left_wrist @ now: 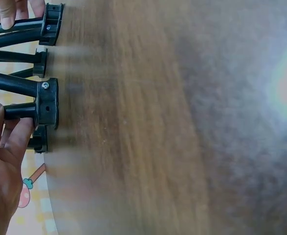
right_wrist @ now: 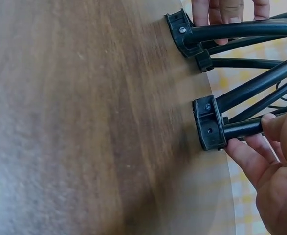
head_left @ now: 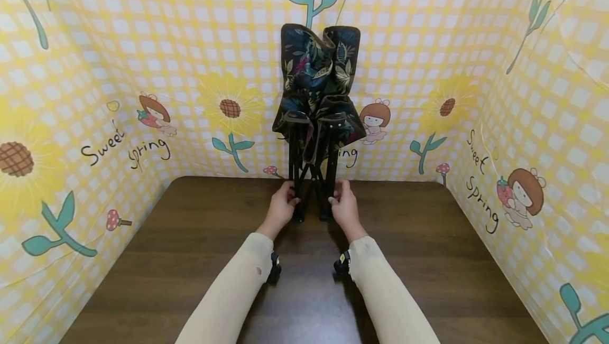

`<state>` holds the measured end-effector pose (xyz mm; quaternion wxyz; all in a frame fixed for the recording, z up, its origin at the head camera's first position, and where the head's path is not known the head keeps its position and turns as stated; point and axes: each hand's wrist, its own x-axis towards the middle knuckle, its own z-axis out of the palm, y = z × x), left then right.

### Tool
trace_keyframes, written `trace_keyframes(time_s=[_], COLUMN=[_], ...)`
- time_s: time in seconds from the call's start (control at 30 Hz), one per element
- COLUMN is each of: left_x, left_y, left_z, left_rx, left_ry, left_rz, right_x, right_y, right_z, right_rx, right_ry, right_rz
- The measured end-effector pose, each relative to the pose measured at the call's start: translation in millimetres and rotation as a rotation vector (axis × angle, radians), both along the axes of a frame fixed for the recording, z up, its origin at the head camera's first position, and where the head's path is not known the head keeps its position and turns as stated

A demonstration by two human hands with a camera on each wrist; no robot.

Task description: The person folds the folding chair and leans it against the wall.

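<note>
A folding chair (head_left: 314, 69) with dark leaf-patterned fabric and black tube legs stands upright, partly folded, at the back of the table. My left hand (head_left: 283, 204) pinches a left leg tube low down, close above its plastic foot (left_wrist: 47, 104). On the other side my right hand (head_left: 344, 205) grips a right leg tube between thumb and fingers, just above the foot (right_wrist: 209, 122). Crossed bars show between the two front legs in the head view. The fabric sags in folds over the upper frame.
The brown wooden table (head_left: 200, 259) reaches back to a yellow checked cloth wall (head_left: 228, 43) with printed sunflowers, close behind the chair. Cloth walls also rise at both sides. A bright light reflection lies on the near tabletop.
</note>
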<state>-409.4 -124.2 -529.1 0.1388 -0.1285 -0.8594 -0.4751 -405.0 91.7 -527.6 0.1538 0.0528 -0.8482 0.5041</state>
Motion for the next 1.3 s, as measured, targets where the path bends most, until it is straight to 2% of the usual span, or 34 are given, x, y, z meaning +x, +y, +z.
trace_keyframes(time_s=[0.3,0.53,0.93,1.3], left_x=[-5.4,-9.0,-11.9,-19.0], left_y=[-0.5,0.3,0.4,3.5], left_z=[-2.3,0.4,6.1,12.2], left_rx=[-0.012,-0.028,0.006,0.026], left_ry=[-0.015,-0.008,-0.062,-0.096], left_rz=[0.028,0.046,0.065,0.111], right_x=[-7.2,-10.5,-12.9,-25.2], right_y=[-3.5,-5.3,-9.8,-8.4], right_z=[-4.4,-3.8,-0.2,4.6], right_rx=[-0.012,-0.018,-0.010,0.039], right_ry=[-0.023,-0.025,-0.055,-0.055], right_rz=[-0.005,-0.002,-0.025,-0.040])
